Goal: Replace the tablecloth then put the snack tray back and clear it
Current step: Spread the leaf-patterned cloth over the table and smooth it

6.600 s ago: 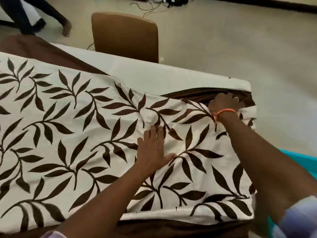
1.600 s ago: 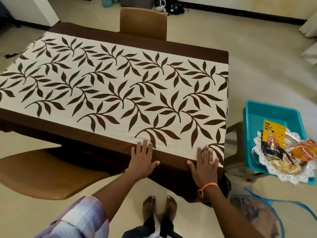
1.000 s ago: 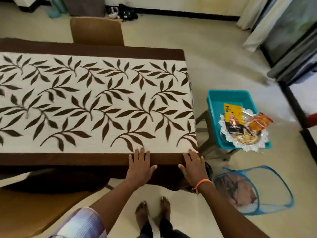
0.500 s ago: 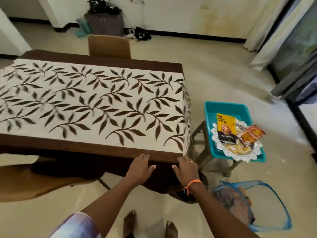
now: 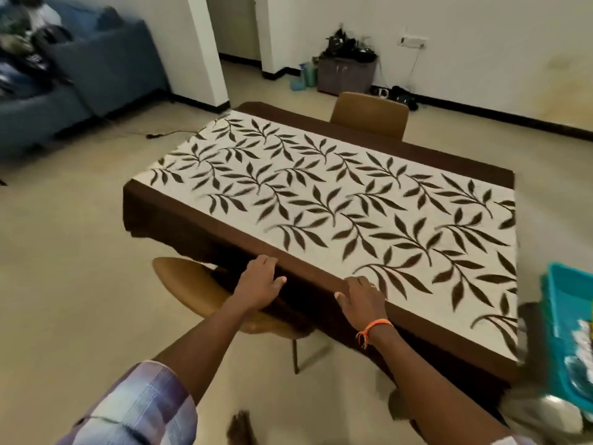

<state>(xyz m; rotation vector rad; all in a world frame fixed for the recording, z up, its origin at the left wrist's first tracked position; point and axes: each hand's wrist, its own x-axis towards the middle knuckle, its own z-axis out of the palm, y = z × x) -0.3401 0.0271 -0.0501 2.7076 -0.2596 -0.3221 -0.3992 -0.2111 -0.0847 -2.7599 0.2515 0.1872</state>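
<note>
The tablecloth (image 5: pixel 337 194), cream with brown leaves and a dark brown border, lies flat over the whole table. My left hand (image 5: pixel 260 284) rests on the brown border at the near edge, fingers over the cloth's fold. My right hand (image 5: pixel 362 298), with an orange wrist band, lies flat on the same border a little to the right. At the right frame edge stands a teal bin (image 5: pixel 564 332) holding the snack tray (image 5: pixel 585 335), which is mostly cut off and blurred.
A brown chair (image 5: pixel 205 284) is tucked under the near side by my left hand; another chair (image 5: pixel 369 115) stands at the far side. A blue sofa (image 5: pixel 80 75) is at the back left, a small cabinet (image 5: pixel 346 75) by the far wall.
The view has swung left, so the teal bin slid to the right frame edge. Both hands stay on the near border; my left hand has shifted further left along it.
</note>
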